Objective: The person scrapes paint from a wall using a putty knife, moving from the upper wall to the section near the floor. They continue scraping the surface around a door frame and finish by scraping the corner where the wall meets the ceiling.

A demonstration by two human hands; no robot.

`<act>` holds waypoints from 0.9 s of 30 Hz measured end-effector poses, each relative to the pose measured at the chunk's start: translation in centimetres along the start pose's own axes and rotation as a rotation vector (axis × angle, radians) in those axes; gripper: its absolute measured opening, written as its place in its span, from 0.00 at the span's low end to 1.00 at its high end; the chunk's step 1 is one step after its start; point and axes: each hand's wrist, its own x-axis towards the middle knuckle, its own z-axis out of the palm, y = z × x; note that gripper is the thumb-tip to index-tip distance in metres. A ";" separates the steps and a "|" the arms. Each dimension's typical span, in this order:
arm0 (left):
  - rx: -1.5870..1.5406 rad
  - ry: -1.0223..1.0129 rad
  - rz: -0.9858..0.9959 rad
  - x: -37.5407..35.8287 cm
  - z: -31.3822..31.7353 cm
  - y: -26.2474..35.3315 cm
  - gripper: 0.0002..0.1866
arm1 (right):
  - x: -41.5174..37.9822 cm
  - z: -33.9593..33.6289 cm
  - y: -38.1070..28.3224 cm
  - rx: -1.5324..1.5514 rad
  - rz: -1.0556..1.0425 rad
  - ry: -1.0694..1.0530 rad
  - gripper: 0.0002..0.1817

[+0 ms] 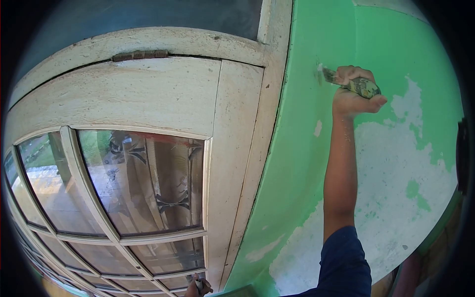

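Note:
My right hand (pixel 357 91), raised high at the end of a dark blue sleeve, is wrapped round the patterned handle of a scraper (pixel 365 87). The scraper's flat grey blade (pixel 329 75) points left and meets the green wall (pixel 309 123) at a small pale scraped spot (pixel 320 67). Low in the view, by the window frame's lower edge, is my left hand (pixel 199 287). Its fingers are closed around a small dark and grey object that I cannot make out.
Left of the wall stands a worn cream window frame (pixel 240 123) with glass panes (pixel 143 183) and a rusty hinge (pixel 140 55). A large whitish patch (pixel 386 198) of bared wall spreads behind my right arm. Dark objects (pixel 462 156) sit at the right edge.

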 end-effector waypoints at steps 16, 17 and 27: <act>-0.092 -0.002 -0.057 0.2 -3.5 -1.0 0.33 | -3.3 0.9 -0.9 -0.180 -0.067 -0.038 0.49; -0.062 -0.095 -0.088 0.2 -4.1 -1.0 0.37 | -2.5 0.9 -0.7 -0.119 -0.066 -0.065 0.49; -0.076 -0.071 -0.055 -1.4 -2.8 -1.1 0.24 | -2.4 1.8 -1.8 -0.129 -0.060 -0.073 0.50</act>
